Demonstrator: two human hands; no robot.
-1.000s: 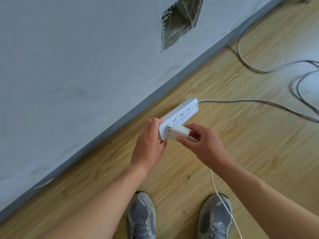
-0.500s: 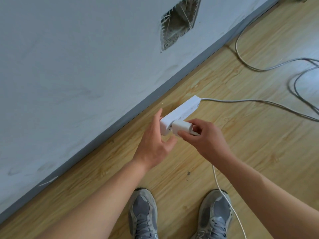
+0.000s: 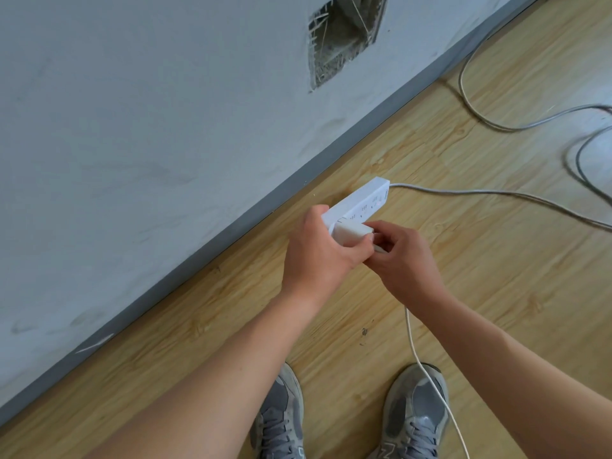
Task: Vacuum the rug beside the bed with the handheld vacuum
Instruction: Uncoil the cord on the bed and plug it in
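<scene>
No lettering was legible on the white power strip [image 3: 359, 204] gripped by the left hand [image 3: 319, 250]; the right hand [image 3: 402, 256] pinched a white adapter [image 3: 351, 234] seated against it.

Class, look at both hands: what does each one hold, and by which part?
The left hand grips the power strip by its near end. The right hand pinches the white plug adapter by its rear, cable end.

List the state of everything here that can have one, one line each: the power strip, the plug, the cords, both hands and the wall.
power strip: lifted, gripped by the left hand, other sockets empty
white plug: against the strip's near end, seating not visible
left hand: closed on the strip
right hand: pinching the plug
thin white cord: slack, trailing down
grey cable: slack on the floor
wall: open hole
</scene>
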